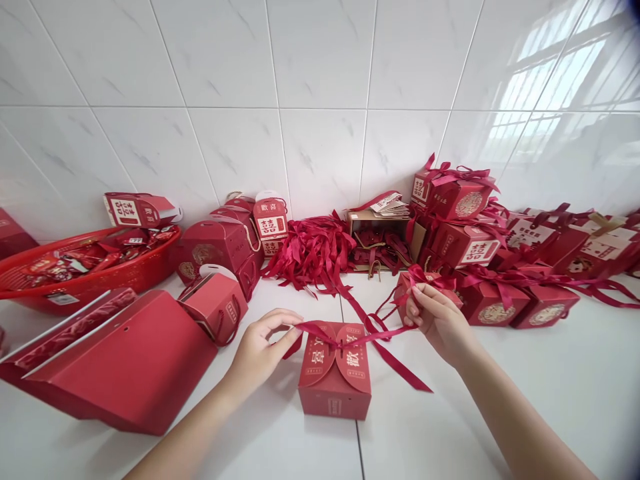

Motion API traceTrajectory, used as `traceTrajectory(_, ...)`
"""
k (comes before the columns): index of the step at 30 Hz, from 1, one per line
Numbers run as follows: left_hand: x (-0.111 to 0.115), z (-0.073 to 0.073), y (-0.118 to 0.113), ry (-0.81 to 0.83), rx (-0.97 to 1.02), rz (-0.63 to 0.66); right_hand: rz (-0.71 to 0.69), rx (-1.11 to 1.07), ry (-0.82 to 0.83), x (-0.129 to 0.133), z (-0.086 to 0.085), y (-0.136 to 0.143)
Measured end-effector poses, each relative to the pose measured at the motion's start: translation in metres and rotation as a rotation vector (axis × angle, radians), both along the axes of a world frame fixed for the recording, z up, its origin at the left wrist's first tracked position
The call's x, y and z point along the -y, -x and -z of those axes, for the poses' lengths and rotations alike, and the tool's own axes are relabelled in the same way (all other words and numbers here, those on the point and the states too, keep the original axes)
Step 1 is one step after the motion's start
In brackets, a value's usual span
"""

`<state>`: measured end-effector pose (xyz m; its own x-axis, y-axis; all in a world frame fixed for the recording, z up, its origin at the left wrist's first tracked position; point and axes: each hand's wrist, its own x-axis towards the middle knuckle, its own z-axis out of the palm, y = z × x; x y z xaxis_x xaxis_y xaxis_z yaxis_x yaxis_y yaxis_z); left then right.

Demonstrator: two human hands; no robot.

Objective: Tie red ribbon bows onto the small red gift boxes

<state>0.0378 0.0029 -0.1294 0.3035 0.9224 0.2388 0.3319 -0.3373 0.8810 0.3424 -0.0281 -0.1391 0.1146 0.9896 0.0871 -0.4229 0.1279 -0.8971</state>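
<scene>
In front of me stands a red gift box (334, 380) with rounded top flaps bearing gold characters. A dark red ribbon (380, 335) passes through its top, crossed or knotted at the middle. My left hand (267, 343) pinches one ribbon end at the box's left side. Raised to the right, my right hand (437, 320) grips the other length between thumb and fingers. The stretch between my hands runs nearly straight across the flaps. A loose ribbon tail lies on the white surface to the right of the box.
A red basket (100, 280) of wrapped sweets sits at left, behind a large red paper bag (125, 360). A heap of cut ribbons (315, 250) lies by the tiled wall, beside an open cardboard box (415, 243). Several ribboned boxes (493, 300) are stacked at right.
</scene>
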Motion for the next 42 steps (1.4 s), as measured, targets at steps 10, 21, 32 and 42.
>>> traceTrajectory(10, 0.01, -0.015, -0.001, 0.316, -0.051, 0.236, 0.023, 0.008, 0.028, 0.002, 0.003, -0.001)
traceTrajectory(21, 0.001, -0.011, 0.009, 0.186, -0.188, 0.368, 0.095, 0.186, -0.04, 0.003, 0.001, -0.014)
traceTrajectory(32, 0.016, -0.014, -0.013, -0.187, -0.165, 0.074, 0.332, 1.082, -0.548, 0.021, -0.016, 0.029)
traceTrajectory(42, 0.029, -0.022, -0.049, -0.146, -0.317, 0.222, -0.393, 0.799, 0.111, 0.023, -0.016, 0.026)
